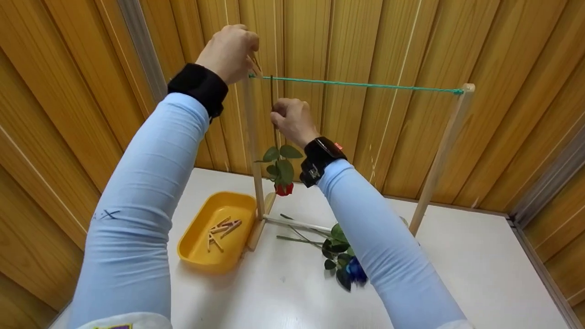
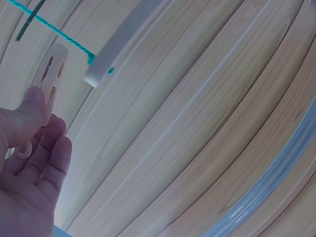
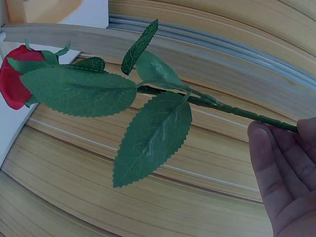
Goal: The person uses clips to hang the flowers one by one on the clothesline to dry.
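My left hand [image 1: 232,51] pinches a wooden clothespin [image 2: 53,79] beside the left end of the green string [image 1: 347,83]. With its bloom hanging downward, a red rose [image 1: 284,188] is held by its stem between the thumb and fingers of my right hand [image 1: 295,119]. The cut end of the stem rises to the string and overlaps it in the head view. In the right wrist view the rose's green leaves [image 3: 153,133] spread between the bloom and my fingertips.
The string is tied between two wooden posts [image 1: 441,160] of a stand on the white table [image 1: 480,269]. Several clothespins [image 1: 224,230] lie in a yellow tray [image 1: 192,242] at left. A blue rose [image 1: 355,270] and other stems lie under the stand, partly behind my right sleeve. Wood-panelled walls surround the table.
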`<state>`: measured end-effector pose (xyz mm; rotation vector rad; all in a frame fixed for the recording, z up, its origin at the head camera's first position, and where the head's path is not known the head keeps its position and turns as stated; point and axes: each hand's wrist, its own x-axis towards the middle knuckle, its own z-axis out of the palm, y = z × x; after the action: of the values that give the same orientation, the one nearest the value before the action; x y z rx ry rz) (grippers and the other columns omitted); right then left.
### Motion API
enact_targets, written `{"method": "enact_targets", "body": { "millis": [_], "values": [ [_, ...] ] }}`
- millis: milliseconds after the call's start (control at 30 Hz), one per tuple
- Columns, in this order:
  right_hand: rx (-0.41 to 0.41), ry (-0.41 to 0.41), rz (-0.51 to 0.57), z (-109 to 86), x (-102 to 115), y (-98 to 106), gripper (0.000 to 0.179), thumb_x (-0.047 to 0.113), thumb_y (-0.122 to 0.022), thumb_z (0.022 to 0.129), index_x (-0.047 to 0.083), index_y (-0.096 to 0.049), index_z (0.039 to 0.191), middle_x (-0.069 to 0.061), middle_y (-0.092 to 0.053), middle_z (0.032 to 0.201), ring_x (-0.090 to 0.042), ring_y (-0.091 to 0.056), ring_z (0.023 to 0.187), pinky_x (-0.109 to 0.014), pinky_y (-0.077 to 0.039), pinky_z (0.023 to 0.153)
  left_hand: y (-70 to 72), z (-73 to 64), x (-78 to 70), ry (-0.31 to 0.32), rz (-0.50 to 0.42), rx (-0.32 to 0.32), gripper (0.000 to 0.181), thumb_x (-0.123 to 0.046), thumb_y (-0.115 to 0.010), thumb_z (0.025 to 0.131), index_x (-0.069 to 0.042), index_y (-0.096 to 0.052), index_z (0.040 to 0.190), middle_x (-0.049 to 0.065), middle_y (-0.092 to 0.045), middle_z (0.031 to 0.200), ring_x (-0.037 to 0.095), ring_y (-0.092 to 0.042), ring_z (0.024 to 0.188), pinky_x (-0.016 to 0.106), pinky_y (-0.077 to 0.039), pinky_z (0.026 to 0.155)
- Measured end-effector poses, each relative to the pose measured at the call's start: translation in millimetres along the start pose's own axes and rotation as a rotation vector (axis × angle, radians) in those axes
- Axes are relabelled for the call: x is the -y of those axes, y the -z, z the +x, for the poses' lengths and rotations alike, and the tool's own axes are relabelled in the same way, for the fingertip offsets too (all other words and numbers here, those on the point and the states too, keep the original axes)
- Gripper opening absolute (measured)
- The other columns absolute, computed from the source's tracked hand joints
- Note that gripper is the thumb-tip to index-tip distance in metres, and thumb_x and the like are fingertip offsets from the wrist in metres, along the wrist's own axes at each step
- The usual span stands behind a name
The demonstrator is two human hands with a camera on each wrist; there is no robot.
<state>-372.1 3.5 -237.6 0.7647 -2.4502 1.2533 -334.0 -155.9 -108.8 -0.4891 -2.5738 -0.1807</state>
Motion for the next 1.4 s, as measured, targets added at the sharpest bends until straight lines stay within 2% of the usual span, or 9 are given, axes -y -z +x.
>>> {"method": "enact_targets", "body": {
  "millis": [133, 367, 633, 733, 967, 1100, 1400],
  "values": [
    [-0.009, -0.015, -0.019, 3.6, 1, -4, 0.016, 0.004, -0.059, 0.102, -0.003, -0.073, 0.104, -0.016, -0.073, 0.1, -0.019, -0.065, 0.081, -0.027, -0.054, 0.071, -4.7, 2.9, 2.5, 0.007, -0.011, -0.012, 0.024, 0.013, -0.061, 0.096, 0.007, -0.069, 0.118, 0.023, -0.064, 0.121, 0.041, -0.059, 0.118, 0.046, -0.053, 0.1],
    [-0.045, -0.023, -0.061, 11.7, 7, -8, 0.017, 0.005, -0.06, 0.103, -0.002, -0.074, 0.105, -0.017, -0.074, 0.103, -0.021, -0.066, 0.085, -0.029, -0.054, 0.074, -8.7, 5.7, 4.0, 0.006, 0.004, -0.021, 0.024, 0.016, -0.055, 0.096, 0.007, -0.072, 0.11, 0.024, -0.067, 0.116, 0.04, -0.063, 0.113, 0.046, -0.056, 0.094],
    [-0.053, -0.02, -0.111, 21.6, 11, -20, 0.017, 0.006, -0.062, 0.101, -0.004, -0.076, 0.105, -0.018, -0.076, 0.108, -0.028, -0.071, 0.097, -0.033, -0.058, 0.083, -7.5, 3.1, 8.3, 0.035, 0.004, 0.004, 0.021, 0.014, -0.058, 0.096, 0.007, -0.073, 0.109, 0.027, -0.068, 0.118, 0.042, -0.064, 0.108, 0.049, -0.056, 0.092],
    [-0.062, -0.007, -0.129, 22.5, 13, -24, 0.017, 0.005, -0.062, 0.101, -0.005, -0.076, 0.104, -0.019, -0.076, 0.107, -0.029, -0.072, 0.097, -0.034, -0.058, 0.084, -7.0, 1.6, 10.6, 0.039, -0.005, 0.0, 0.023, 0.016, -0.056, 0.095, 0.007, -0.074, 0.107, 0.027, -0.069, 0.116, 0.042, -0.064, 0.107, 0.05, -0.055, 0.091],
    [-0.067, 0.009, -0.121, 21.6, 16, -28, 0.019, 0.004, -0.06, 0.102, -0.002, -0.078, 0.105, -0.016, -0.076, 0.107, -0.026, -0.071, 0.095, -0.033, -0.058, 0.082, -7.1, 0.1, 10.5, 0.053, -0.039, -0.009, 0.014, 0.012, -0.062, 0.094, 0.007, -0.074, 0.1, 0.024, -0.07, 0.106, 0.037, -0.061, 0.098, 0.048, -0.054, 0.086],
    [-0.08, -0.012, -0.093, 21.5, 18, -27, 0.019, 0.004, -0.059, 0.102, -0.001, -0.078, 0.104, -0.015, -0.076, 0.105, -0.023, -0.07, 0.091, -0.03, -0.056, 0.077, -4.2, 0.8, 7.9, 0.059, -0.045, 0.005, 0.015, 0.012, -0.062, 0.094, 0.008, -0.074, 0.103, 0.025, -0.07, 0.11, 0.038, -0.062, 0.101, 0.048, -0.055, 0.088],
    [-0.081, -0.006, -0.137, 21.8, 18, -27, 0.018, 0.004, -0.061, 0.101, -0.002, -0.078, 0.103, -0.016, -0.077, 0.106, -0.025, -0.072, 0.095, -0.032, -0.058, 0.081, 0.0, -0.6, 2.9, 0.079, -0.063, 0.065, 0.027, 0.014, -0.059, 0.095, 0.009, -0.071, 0.118, 0.028, -0.066, 0.124, 0.042, -0.064, 0.114, 0.049, -0.056, 0.095]
  ]
}}
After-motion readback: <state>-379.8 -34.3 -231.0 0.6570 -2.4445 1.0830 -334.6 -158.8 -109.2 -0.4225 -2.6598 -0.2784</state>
